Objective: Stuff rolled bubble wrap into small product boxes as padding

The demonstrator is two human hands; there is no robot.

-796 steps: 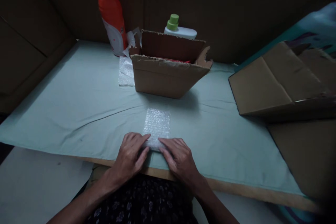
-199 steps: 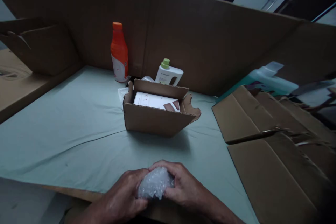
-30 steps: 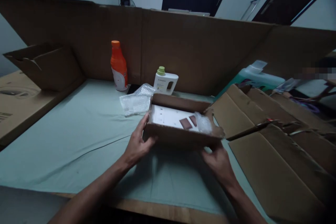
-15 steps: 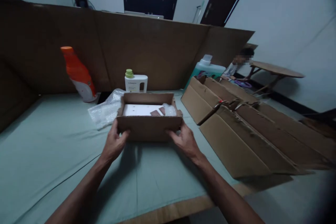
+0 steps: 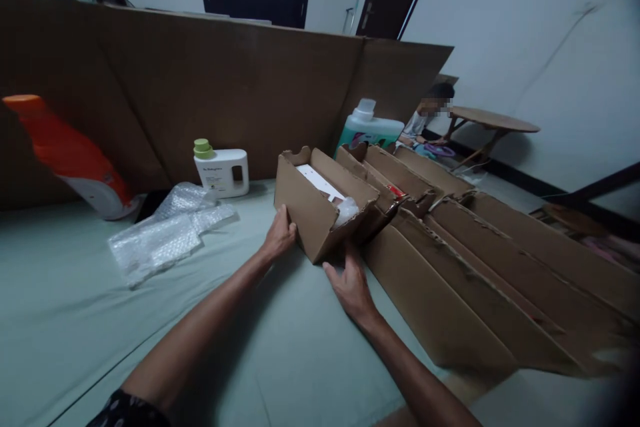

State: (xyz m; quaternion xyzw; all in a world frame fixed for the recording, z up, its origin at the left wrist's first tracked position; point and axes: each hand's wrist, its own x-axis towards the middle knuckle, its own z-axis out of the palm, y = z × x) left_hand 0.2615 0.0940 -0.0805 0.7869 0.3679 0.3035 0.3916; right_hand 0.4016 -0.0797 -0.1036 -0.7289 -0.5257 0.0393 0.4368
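A small open-topped cardboard box [image 5: 306, 217] is turned at an angle beside a row of similar boxes. Inside it show a flat white item [image 5: 317, 180] and a clump of bubble wrap [image 5: 347, 211]. My left hand [image 5: 281, 235] grips the box's left side low down, near the cloth. At the near end, my right hand [image 5: 353, 285] holds the box's lower corner, thumb apart and fingertips partly hidden behind the cardboard. Close by on the right, several cardboard boxes [image 5: 425, 287] stand packed together.
Bubble wrap [image 5: 160, 240] lies on the pale green cloth [image 5: 280, 353]. Behind it stand a white bottle with a green cap [image 5: 220, 170] and a leaning orange bottle [image 5: 80, 160]. A teal bottle [image 5: 373, 127] is behind the boxes. A cardboard wall [image 5: 225, 87] runs along the back; a person [image 5: 417, 125] sits beyond.
The box has moved right, between my hands, and turned from facing me squarely to lying parallel with the row of boxes. My view has swung to the right.
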